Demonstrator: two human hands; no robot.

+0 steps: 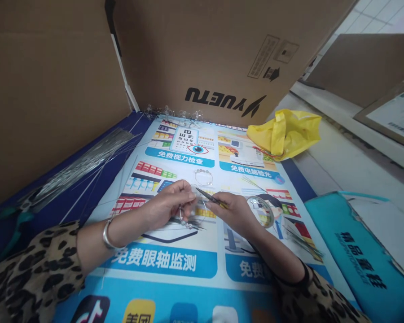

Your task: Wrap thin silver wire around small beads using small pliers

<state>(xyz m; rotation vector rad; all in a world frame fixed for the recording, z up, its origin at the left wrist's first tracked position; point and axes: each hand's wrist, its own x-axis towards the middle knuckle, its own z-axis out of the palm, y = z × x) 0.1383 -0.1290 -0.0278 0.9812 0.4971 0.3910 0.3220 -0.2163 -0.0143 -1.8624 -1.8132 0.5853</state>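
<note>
Head view: left hand (pixel 170 204) pinches beaded wire (pixel 186 222), right hand (pixel 235 213) grips pointed tool (pixel 207 195), tip near left hand. I judge wire-shaping step; next move calls for steady pinch.

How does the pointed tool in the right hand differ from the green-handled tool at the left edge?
The pointed tool is gripped in the right hand; the green-handled tool lies unheld by the wire bundle. The pointed tool has a slim dark tip, the green-handled tool a silvery head. Yellow shows on the pointed tool's handle, green on the green-handled tool's. Both are hand tools.
</note>
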